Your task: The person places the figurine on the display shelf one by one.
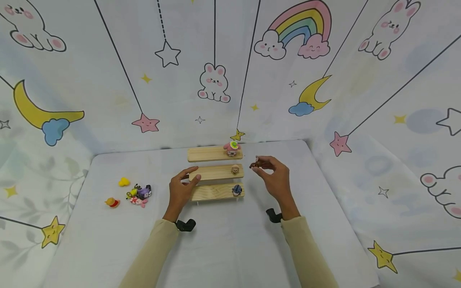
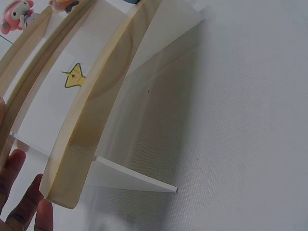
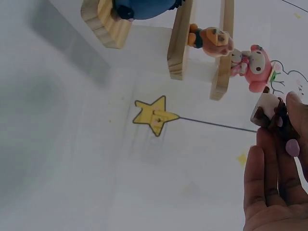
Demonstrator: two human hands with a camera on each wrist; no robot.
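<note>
A small three-tier stand has wooden shelves on white supports. My left hand point(image 1: 181, 191) holds the left end of its middle shelf point(image 1: 212, 173), thumb over the front edge and index finger at the back. To the right of the stand, my right hand point(image 1: 276, 178) pinches a small dark brown figurine point(image 3: 281, 120) with a whitish part, held off the shelves. A pink figurine point(image 1: 232, 149) with a yellow-green top stands on the back shelf point(image 1: 205, 155). The middle shelf bears a tan-headed figurine point(image 1: 235, 169), and the front shelf point(image 1: 212, 193) a blue one point(image 1: 237, 190), all near the right ends.
On the left of the white-covered table point(image 1: 223, 248) lies a cluster of several small figurines point(image 1: 140, 194). A yellow piece point(image 1: 124, 182) and a red-and-yellow figurine point(image 1: 112, 202) lie beside it. A printed cloth backdrop point(image 1: 180, 100) rises behind the table and at its sides.
</note>
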